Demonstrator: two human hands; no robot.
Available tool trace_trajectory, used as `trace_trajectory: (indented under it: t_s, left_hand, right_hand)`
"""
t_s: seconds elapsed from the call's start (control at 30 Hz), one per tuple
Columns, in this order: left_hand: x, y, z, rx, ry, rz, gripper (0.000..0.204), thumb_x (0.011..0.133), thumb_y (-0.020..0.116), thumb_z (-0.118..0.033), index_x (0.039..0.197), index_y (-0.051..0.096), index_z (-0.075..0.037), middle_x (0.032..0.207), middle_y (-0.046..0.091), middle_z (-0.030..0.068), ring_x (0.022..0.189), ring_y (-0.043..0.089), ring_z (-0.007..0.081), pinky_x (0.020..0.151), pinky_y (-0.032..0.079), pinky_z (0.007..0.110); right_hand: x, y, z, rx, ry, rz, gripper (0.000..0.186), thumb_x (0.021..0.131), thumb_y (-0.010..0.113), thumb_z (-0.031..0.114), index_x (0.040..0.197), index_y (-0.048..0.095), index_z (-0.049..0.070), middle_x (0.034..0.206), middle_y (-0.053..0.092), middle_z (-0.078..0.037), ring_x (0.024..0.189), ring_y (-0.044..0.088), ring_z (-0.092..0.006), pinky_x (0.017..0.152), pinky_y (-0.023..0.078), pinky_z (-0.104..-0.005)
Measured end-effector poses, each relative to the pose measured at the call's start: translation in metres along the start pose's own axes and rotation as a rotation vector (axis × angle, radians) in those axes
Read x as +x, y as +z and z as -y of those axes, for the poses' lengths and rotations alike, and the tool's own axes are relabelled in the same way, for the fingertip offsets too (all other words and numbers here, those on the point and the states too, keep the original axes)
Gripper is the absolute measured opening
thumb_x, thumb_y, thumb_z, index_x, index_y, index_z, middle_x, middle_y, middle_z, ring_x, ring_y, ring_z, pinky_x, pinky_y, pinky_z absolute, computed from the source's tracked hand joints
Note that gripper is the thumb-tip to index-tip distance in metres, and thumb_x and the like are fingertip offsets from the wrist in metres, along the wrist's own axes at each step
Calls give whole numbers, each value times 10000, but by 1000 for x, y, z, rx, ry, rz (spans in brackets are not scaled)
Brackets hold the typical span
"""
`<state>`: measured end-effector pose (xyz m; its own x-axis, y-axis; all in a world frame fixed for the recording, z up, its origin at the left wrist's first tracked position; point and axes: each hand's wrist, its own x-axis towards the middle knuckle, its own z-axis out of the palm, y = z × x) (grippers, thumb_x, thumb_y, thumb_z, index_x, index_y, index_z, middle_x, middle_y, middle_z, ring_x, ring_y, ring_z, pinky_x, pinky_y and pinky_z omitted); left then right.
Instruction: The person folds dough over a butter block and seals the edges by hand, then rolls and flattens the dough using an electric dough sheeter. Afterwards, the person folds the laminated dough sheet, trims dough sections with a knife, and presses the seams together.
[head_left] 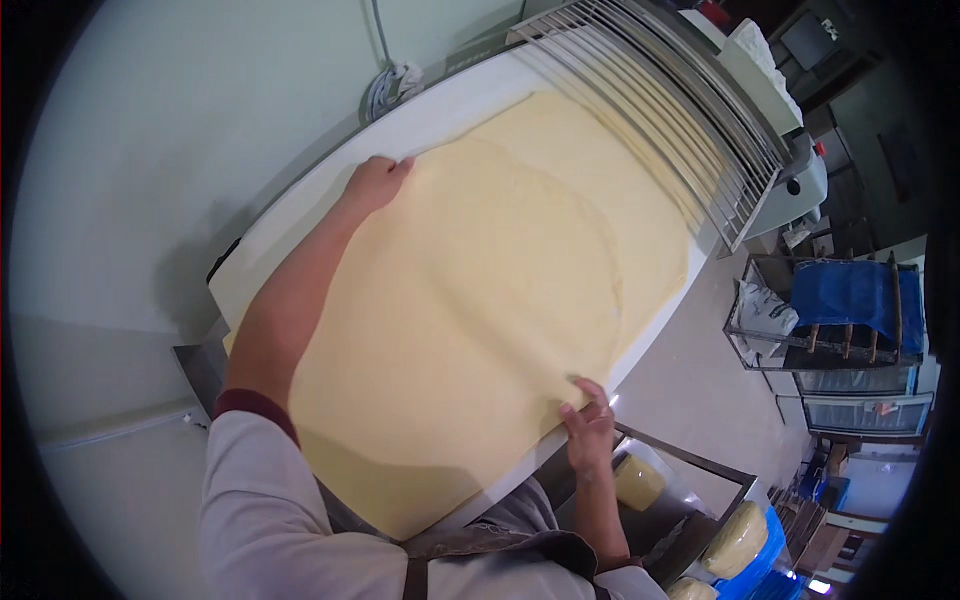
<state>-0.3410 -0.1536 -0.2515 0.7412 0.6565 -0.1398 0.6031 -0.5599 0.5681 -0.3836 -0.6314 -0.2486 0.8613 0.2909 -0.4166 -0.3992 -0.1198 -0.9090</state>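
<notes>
A broad, pale yellow sheet of dough [430,330] is spread in front of me, its near end hanging by my apron. Part of it lies doubled over, with a curved edge showing on the layer beneath. My left hand [380,184] is closed on the dough's left edge, arm stretched forward. At the right edge, my right hand [590,425] grips the dough between thumb and curled fingers. A soft ridge runs across the sheet toward that hand. Under the dough is a long white surface [290,205], visible along both sides.
A metal bar guard [690,120] spans the far end, above the dough. Wrapped yellow blocks [640,482] sit in a metal-edged unit at lower right. A rack with blue cloth [845,295] stands farther right. A coiled cable [390,90] hangs by the left wall.
</notes>
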Motion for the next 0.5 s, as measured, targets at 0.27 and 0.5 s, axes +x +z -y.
trace_trajectory:
  t_s: [0.27, 0.5]
  left_hand:
    - [-52, -25, 52, 176, 112, -93, 512, 966, 468, -466, 850, 675, -13, 889, 679, 213, 880, 638, 408, 803, 485, 506]
    - [-106, -34, 87, 138, 93, -122, 535, 961, 478, -486, 801, 658, -8, 816, 654, 221, 825, 628, 406, 756, 474, 501]
  right_hand:
    - [-34, 6, -9, 217, 120, 75, 268, 813, 693, -83, 1062, 633, -2, 979, 654, -50, 740, 627, -80, 651, 502, -201]
    - [-67, 28, -34, 63, 43, 92, 351, 814, 703, -51, 1142, 602, 21, 1041, 632, -45, 864, 618, -110, 714, 487, -213]
